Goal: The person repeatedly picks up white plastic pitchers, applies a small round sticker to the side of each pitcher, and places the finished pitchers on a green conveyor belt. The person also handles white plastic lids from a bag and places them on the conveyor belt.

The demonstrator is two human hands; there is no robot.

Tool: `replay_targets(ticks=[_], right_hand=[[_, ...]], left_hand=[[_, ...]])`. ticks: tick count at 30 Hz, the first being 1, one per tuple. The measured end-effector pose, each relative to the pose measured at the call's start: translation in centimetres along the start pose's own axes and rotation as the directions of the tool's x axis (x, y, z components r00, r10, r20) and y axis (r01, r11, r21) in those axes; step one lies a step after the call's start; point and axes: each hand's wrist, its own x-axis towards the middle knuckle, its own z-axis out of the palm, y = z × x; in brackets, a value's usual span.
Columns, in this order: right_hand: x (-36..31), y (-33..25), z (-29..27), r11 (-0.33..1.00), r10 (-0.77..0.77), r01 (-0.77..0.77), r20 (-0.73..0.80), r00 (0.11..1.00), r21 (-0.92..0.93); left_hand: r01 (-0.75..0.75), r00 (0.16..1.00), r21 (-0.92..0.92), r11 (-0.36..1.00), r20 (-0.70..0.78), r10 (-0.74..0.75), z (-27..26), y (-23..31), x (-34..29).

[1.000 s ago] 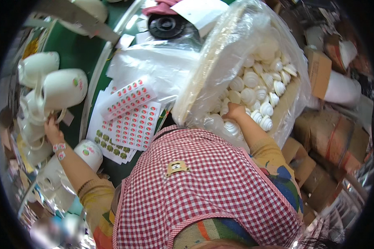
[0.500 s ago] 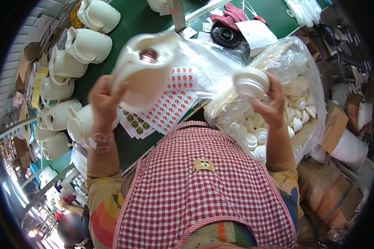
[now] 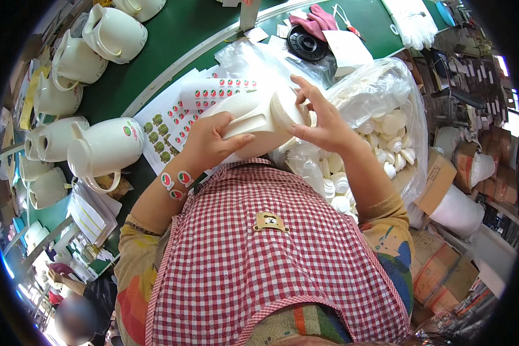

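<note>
Cream jug (image 3: pixel 262 142) in left hand (image 3: pixel 211 142)

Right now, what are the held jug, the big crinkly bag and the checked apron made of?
Jug: probably hard plastic, smooth with a soft shine. Bag: looks like thin plastic, see-through, wrinkled and glinting. Apron: likely woven cloth, matte, softly folded.

- Ahead of me on the green bench (image 3: pixel 190 26): a pink cloth (image 3: pixel 314 23) beside a black disc (image 3: pixel 307 44)
- Just right of the disc, a white sheet (image 3: pixel 347 49)
- Farther to my right, a white bundle (image 3: pixel 410 24)
- Low on my right, cardboard boxes (image 3: pixel 441 262)
</note>
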Motion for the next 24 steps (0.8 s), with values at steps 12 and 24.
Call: replay_targets(ticks=[12,24], right_hand=[[1.0,0.3,-0.3,0.969,-0.188,0.196,0.063,0.980,-0.153],[0.8,-1.4,-1.7,0.920,0.081,-0.041,0.085,0.993,-0.390]], left_hand=[[-0.044,0.998,0.094,0.995,0.058,0.039,-0.9,0.7,0.5],[-0.081,0.997,0.163,0.983,0.020,0.079,-0.2,1.3,0.5]])
